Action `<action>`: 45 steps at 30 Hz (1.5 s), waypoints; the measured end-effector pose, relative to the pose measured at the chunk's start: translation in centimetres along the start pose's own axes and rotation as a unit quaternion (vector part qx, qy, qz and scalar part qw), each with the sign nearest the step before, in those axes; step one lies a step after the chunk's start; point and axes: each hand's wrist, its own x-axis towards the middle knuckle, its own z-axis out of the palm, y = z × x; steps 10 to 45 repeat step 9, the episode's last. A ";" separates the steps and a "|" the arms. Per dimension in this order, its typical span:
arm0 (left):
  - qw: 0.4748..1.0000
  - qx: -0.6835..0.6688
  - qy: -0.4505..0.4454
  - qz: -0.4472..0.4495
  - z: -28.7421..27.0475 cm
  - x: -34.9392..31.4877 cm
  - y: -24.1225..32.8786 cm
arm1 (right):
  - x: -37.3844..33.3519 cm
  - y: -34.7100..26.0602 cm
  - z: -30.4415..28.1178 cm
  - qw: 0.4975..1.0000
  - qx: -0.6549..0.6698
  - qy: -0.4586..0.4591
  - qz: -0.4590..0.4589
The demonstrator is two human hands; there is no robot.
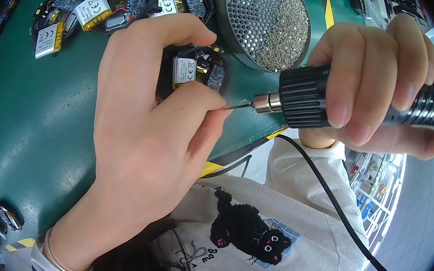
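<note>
My right hand (374,74) is wrapped round a black electric screwdriver (305,97), held level with its thin bit (238,107) pointing left. At the bit's tip the fingers of my left hand (145,111) are pinched together; whatever small piece they hold there is hidden. Another finger of that hand curls over the far side of a round black housing (225,74). Inside this housing lie a silver battery (185,70), a small blue circuit board (216,76) and wires. Part of the housing is covered by my left hand.
A round grey tray (243,6) with a perforated plate and many tiny screws (291,37) stands beyond the screwdriver. More open housings with batteries (93,10) lie along the far side of the green mat (41,122). The black cable (322,182) hangs past the striped table edge.
</note>
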 end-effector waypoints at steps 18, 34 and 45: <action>1.000 0.002 -0.004 -0.002 0.0 -0.3 0.0 | 0.0 1.4 0.3 0.995 -0.007 -0.091 -0.046; 1.000 0.002 -0.004 -0.002 0.0 -0.3 0.0 | 0.0 1.4 0.3 0.995 -0.007 -0.091 -0.046; 1.000 0.002 -0.004 -0.002 0.0 -0.3 0.0 | 0.0 1.4 0.3 0.995 -0.007 -0.091 -0.046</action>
